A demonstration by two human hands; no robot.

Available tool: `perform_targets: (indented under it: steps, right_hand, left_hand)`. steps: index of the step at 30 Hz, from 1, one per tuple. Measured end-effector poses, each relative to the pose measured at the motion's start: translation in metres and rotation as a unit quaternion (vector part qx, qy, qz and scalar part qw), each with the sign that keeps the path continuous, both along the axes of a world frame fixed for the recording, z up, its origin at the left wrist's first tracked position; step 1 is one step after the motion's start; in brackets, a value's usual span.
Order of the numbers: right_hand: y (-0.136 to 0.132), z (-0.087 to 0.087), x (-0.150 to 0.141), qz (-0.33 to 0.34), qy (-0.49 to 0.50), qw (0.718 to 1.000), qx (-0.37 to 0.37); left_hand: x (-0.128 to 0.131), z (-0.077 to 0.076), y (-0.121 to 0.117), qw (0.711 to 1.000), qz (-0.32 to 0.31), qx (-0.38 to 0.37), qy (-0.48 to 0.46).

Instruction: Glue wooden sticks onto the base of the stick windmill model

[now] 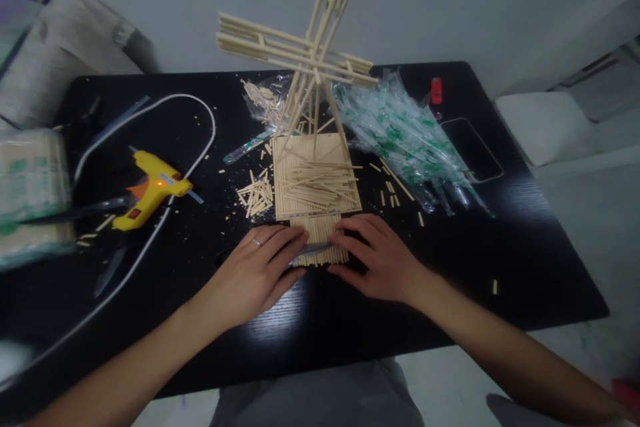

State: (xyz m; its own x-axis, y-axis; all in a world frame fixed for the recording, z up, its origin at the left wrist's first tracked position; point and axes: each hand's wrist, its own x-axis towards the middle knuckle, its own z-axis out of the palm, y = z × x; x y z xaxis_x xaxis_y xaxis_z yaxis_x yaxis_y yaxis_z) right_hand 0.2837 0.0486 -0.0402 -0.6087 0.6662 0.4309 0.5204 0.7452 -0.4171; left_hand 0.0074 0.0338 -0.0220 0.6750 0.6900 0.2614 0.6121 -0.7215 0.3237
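A row of thin wooden sticks (324, 230), laid side by side, lies near the table's front. My left hand (260, 267), with a ring on one finger, holds its left edge between bent fingers and thumb. On the right edge, my right hand (377, 257) grips in the same way. A thin greyish strip (315, 249) crosses the sticks between my fingertips; its kind is unclear. Just behind, a square stick base (283, 180) carries loose sticks (320, 183) and touches or nearly touches the row. A stick-built windmill (313, 63) stands at the base's rear.
On the left lie a yellow hot glue gun (157, 187) with a lit orange light, a white cable (213, 120) and packaged sticks (35, 193). Cut stick pieces (256, 195) lie beside the base. Clear-and-green plastic wrappers (395, 127), a phone-like outline (473, 150) and a red object (437, 90) are at right.
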Motion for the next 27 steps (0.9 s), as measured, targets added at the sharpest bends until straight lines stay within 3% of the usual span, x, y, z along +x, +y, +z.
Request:
perform_targets:
  steps: [7,14,27]
  right_hand:
    - [-0.001,0.002,-0.011,0.025,-0.022,0.999,0.038]
    - [0.001,0.002,-0.022,0.052,-0.034,0.997,0.038]
    - [0.001,0.0,-0.025,0.043,-0.028,0.999,0.016]
  left_hand:
    - [-0.001,-0.002,0.0,1.0,0.005,-0.007,-0.014]
    - [0.0,-0.002,0.0,1.0,0.008,-0.001,-0.018]
    - [0.0,-0.001,0.0,1.0,0.004,0.006,-0.009]
